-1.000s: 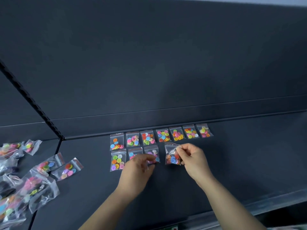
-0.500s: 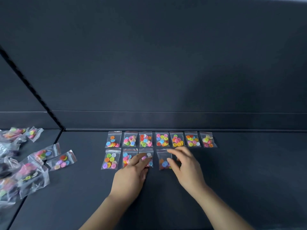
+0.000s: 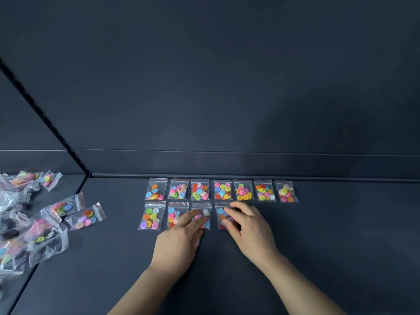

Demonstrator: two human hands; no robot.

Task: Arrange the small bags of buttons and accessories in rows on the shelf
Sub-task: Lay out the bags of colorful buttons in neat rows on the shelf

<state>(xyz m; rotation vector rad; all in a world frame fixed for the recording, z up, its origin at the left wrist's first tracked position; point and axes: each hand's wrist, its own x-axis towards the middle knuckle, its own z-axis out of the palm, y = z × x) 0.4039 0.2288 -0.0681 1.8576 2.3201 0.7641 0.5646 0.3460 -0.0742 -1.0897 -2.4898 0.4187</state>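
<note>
Several small clear bags of coloured buttons lie in a back row [image 3: 222, 190] along the rear of the dark shelf [image 3: 341, 235]. In front of it runs a shorter second row, starting with a bag [image 3: 151, 216] at the left. My left hand [image 3: 179, 239] lies flat with straight fingers on the third bag [image 3: 204, 212] of that row. My right hand [image 3: 247, 226] presses the fourth bag [image 3: 221, 215] down with its fingertips. Both bags lie flat on the shelf, partly hidden by my fingers.
A loose heap of unsorted button bags [image 3: 29, 233] lies at the left, across the joint between two shelf panels. Two single bags [image 3: 86, 216] lie nearer the rows. A low ledge [image 3: 250, 164] and the back wall stand behind the rows.
My right hand held the fourth bag lifted a second ago; it has laid it flat in the front row and now presses on it. My left hand stays on the third bag.
</note>
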